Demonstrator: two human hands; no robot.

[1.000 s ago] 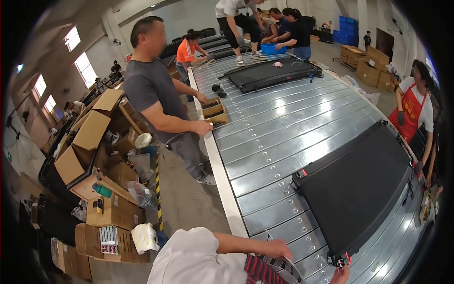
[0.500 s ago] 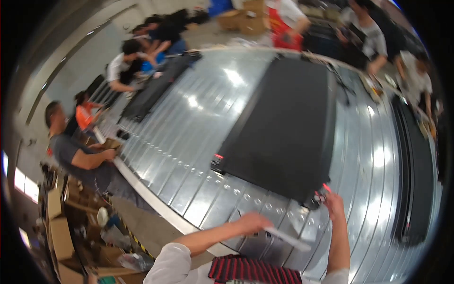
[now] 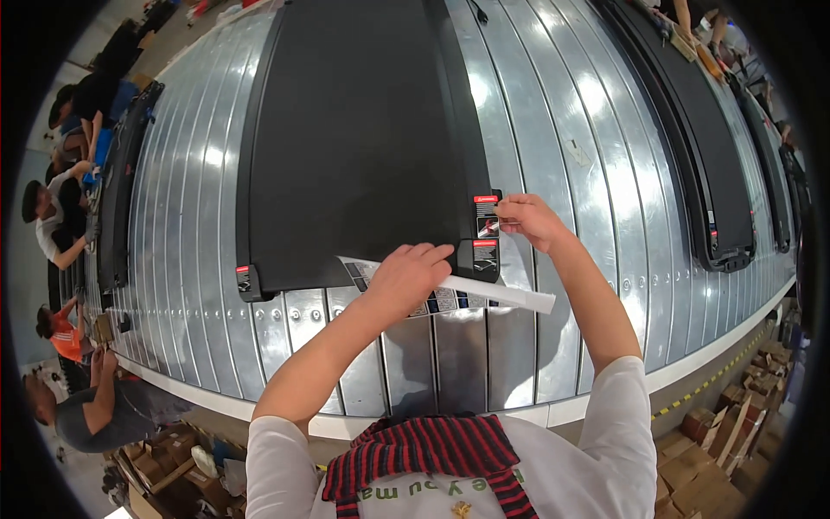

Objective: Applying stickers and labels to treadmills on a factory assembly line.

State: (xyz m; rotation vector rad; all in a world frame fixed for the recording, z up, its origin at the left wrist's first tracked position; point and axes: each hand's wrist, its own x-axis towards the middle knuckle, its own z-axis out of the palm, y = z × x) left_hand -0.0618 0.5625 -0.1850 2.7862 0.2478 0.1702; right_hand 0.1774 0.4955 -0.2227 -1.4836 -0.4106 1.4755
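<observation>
A long, flat black panel (image 3: 363, 147) lies lengthwise away from me, with dark corner pieces at its near end. My left hand (image 3: 406, 275) is closed on a sheet of stickers (image 3: 443, 300), which has a curled white edge and crosses the panel's near edge. At the panel's right side, the fingers of my right hand (image 3: 529, 218) pinch the edge of a small red-topped black warning sticker (image 3: 487, 208). Just nearer me, a similar label (image 3: 485, 254) sits on the right corner piece. Another label (image 3: 244, 278) marks the left corner piece.
The panel rests on a ribbed metal table (image 3: 190, 259) with a pale edge (image 3: 562, 410). More black panels lie at the right (image 3: 683, 130) and far left (image 3: 125, 182). People work along the left side, including a person in grey (image 3: 95, 406). Cardboard boxes (image 3: 692, 458) stand on the floor.
The view has swung down and to the right, so the near end of the panel appears closer. My left hand is now over the panel's near edge with the sheet. My right hand stays by the right corner.
</observation>
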